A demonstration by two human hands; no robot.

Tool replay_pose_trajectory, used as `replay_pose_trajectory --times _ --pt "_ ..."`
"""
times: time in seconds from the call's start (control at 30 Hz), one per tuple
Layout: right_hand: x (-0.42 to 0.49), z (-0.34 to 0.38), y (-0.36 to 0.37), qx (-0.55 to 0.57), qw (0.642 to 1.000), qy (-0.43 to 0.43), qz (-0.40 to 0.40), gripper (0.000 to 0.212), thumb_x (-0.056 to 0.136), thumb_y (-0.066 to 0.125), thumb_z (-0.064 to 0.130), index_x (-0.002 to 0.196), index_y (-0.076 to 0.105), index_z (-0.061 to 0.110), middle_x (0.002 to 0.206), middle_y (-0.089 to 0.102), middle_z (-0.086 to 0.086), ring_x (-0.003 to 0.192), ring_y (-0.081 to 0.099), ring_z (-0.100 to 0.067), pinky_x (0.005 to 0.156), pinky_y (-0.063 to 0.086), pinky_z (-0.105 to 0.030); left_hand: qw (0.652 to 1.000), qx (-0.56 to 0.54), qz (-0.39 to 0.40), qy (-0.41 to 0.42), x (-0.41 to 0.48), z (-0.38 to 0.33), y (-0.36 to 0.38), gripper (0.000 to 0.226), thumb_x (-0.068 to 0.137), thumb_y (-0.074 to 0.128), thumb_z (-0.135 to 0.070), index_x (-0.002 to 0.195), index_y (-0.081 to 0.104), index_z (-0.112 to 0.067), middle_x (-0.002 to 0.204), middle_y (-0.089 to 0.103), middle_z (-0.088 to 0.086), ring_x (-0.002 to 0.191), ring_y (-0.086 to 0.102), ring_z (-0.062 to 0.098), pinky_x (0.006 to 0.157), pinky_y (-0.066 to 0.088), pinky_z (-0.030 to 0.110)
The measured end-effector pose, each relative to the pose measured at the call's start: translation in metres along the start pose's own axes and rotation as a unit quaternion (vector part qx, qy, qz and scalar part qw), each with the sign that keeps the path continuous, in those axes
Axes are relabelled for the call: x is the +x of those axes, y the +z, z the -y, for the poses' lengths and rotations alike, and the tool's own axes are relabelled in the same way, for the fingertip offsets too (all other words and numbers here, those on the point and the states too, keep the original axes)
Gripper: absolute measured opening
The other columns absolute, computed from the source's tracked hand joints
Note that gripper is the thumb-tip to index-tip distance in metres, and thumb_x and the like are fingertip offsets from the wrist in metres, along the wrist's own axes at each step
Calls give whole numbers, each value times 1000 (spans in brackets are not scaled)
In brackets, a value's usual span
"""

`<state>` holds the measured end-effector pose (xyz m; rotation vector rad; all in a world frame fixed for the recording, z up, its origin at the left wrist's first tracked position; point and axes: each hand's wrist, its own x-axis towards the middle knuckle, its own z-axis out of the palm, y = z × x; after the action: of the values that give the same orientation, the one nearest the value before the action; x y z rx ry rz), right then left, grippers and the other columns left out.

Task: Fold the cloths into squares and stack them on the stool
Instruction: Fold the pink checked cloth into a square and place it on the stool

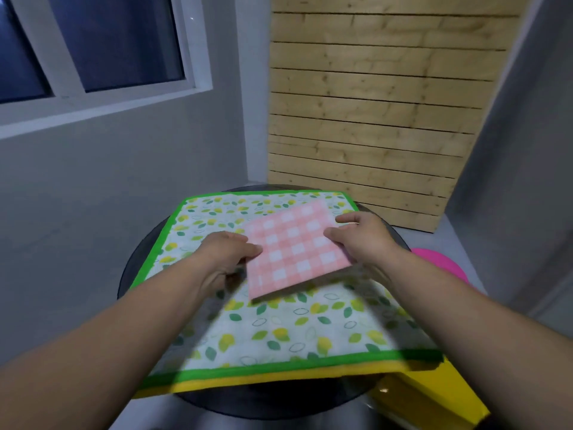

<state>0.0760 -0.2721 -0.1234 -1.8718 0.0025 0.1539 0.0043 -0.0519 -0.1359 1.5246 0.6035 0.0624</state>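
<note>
Between left hand (228, 254) and right hand (362, 240), pink checked cloth (294, 259) (each grip a pinch on one edge)

We hold a folded pink checked cloth (297, 252) by its two sides, left hand (229, 254) and right hand (362, 237) pinching it, over a green-bordered leaf-print cloth (279, 330) spread on the round dark counter (136, 265). A yellow cloth (434, 398) lies beneath; a pink stool (440, 262) shows at right.
</note>
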Motion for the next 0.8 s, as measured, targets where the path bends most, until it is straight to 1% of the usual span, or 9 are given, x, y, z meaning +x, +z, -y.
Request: replay_pose_trajectory --times 0.07,0.13,0.17,0.27,0.4,0.5,0.6,0.67,0.8 --pt "-9 2 -18 51 999 1 -13 37 71 83 20 104 66 17 100 74 -12 89 73 -28 86 59 -47 999 -35 7 8 -8 -3 17 41 81 74 6 116 55 -4 99 67 17 68 66 20 47 49 24" --pt "-16 1 -37 73 997 2 -33 43 61 85 23 100 68 16 96 75 -12 86 74 -29 84 59 -51 995 -92 37 0 -17 -9 36 38 84 69 11 114 52 -4 96 65 19 59 69 18 45 52 27" --pt "-19 1 -46 83 996 1 -40 40 64 84 20 100 68 14 96 75 -12 86 74 -30 83 59 -51 993 -110 49 -4 -21 -12 46 39 84 67 12 116 51 -3 98 64 19 60 69 19 47 53 29" --pt "-19 -5 -81 118 991 -6 -68 17 82 74 4 95 65 11 94 73 -12 78 72 -26 67 61 -38 992 -108 66 7 -23 -16 81 46 83 70 11 122 51 -5 114 65 21 87 69 28 65 57 36" --pt "-3 -28 -134 121 987 -18 -102 23 87 70 5 109 65 8 97 74 -9 81 72 -24 56 57 -30 990 -111 88 14 -17 -19 141 44 83 70 11 121 51 -1 111 66 23 84 69 29 71 59 38" --pt "15 -53 -174 130 983 -22 -128 24 90 68 9 113 62 13 94 73 -4 74 71 -17 42 49 -21 989 -99 106 32 -2 -22 194 46 82 73 8 123 52 0 108 69 24 88 70 34 79 60 45" --pt "37 -81 -217 148 975 -20 -162 21 90 69 10 109 61 13 90 73 -1 62 72 -9 44 51 -22 990 -62 112 64 16 -25 255 44 82 76 2 119 54 -6 106 70 21 85 72 31 70 61 41" --pt "58 -101 -243 155 971 -12 -184 24 88 71 9 112 64 8 89 73 -3 59 71 -7 45 51 -23 989 -55 112 74 29 -24 296 47 80 79 0 119 54 -7 108 69 20 88 72 33 75 61 45" --pt "100 -139 -288 164 962 -1 -220 32 85 74 11 115 65 5 89 72 -5 73 72 -19 53 54 -26 987 -77 138 24 62 -10 365 59 77 83 -3 126 51 -1 114 67 23 93 72 36 82 60 51"
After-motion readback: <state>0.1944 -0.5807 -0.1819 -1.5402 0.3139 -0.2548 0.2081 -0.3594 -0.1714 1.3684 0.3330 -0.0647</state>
